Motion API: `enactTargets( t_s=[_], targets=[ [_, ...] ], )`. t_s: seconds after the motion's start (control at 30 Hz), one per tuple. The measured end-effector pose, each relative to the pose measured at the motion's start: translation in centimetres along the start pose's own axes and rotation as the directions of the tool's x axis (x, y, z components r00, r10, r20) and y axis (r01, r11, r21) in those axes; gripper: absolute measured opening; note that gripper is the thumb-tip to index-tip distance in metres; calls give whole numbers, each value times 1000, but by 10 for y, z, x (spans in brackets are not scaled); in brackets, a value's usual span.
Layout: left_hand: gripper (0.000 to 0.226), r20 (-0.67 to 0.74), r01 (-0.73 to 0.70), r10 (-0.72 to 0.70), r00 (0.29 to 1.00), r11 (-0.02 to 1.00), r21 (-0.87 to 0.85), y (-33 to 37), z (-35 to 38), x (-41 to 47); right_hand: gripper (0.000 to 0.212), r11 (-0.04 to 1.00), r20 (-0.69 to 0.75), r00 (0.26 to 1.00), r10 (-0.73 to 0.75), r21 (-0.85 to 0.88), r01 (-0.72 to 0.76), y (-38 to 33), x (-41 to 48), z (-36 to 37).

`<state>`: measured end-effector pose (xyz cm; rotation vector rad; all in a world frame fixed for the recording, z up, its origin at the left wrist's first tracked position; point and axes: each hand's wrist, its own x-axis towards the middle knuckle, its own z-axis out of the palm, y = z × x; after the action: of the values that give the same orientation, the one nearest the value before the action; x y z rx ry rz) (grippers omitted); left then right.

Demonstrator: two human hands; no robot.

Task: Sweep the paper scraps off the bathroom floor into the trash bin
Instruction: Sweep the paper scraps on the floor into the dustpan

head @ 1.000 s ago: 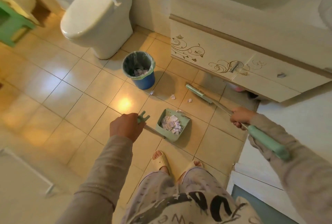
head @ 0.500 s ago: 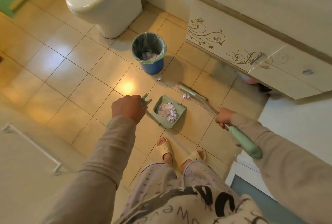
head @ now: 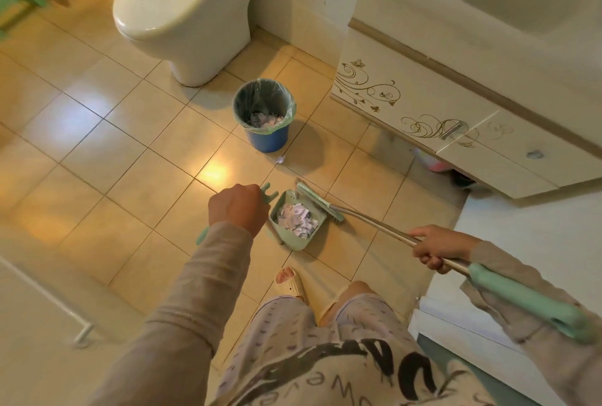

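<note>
The broom is being gripped on its metal shaft by the right hand, the fingers curled fully round it just ahead of the green grip. The dustpan handle is being clenched in the left hand, a closed fist with the handle's forked green tip showing past the knuckles. The dustpan is being rested on the floor just ahead of the feet, and a heap of paper scraps is being held in it. Its mouth is being faced toward about 1 o'clock, and the broom head is being laid across that mouth, touching the lip. The broom's long axis is being run from 4 o'clock at the right hand to 10 o'clock at the head.

One loose scrap is being left on the tiles at about 11 o'clock from the broom head, between the dustpan and the trash bin, and just beside the bin's base. The bin, lined and already holding scraps, is being seen at 12 o'clock from the left hand. The left hand is the nearer one to the scrap, yet the broom is being judged the proper tool. The head would probably need to be carried beyond the scrap toward 11 o'clock. It would then need to be drawn back toward 5 o'clock into the waiting mouth.
</note>
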<state>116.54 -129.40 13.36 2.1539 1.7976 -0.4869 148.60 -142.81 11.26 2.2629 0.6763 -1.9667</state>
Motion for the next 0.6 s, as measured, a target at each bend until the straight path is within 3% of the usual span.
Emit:
enactTargets(
  t_s=[0.3,0.47,0.6],
  targets=[
    [29,-29,77,-78,997,996,-38,-22,3,-13,44,973,-55,997,-58,-227,44,-61,14,-22],
    [28,-29,188,-192,981,977,-102,-23,8,-30,29,843,-47,986,-159,-526,111,-113,38,-34],
    [27,-15,290,-293,956,952,-97,-18,8,-39,18,777,-31,982,-184,-617,126,-158,65,-40]
  ],
)
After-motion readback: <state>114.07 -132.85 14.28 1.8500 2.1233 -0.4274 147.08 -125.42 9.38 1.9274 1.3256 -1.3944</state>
